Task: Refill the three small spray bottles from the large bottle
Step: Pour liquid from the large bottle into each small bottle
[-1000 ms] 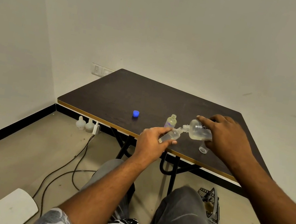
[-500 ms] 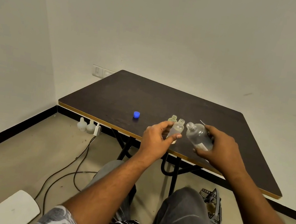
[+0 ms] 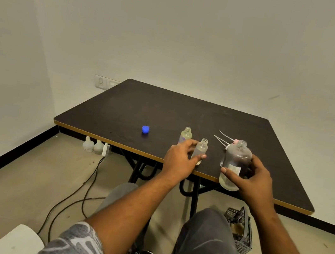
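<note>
My left hand grips a small clear spray bottle, uncapped and upright, at the near edge of the dark table. A second small uncapped bottle stands just behind my left fingers. My right hand holds the large clear bottle, open-necked and upright, with a little liquid at its bottom, over the table's front edge. Two spray heads with dip tubes lie on the table behind the large bottle. A third small bottle is not visible.
A blue cap lies on the table to the left. Under the table stand two white bottles and a plug with cables. A dark crate sits on the floor by my right knee.
The large bottle has swung from tilted, neck at the small bottle, to upright. My left hand has brought the small bottle upright and down to the table edge. My right hand moved back right.
</note>
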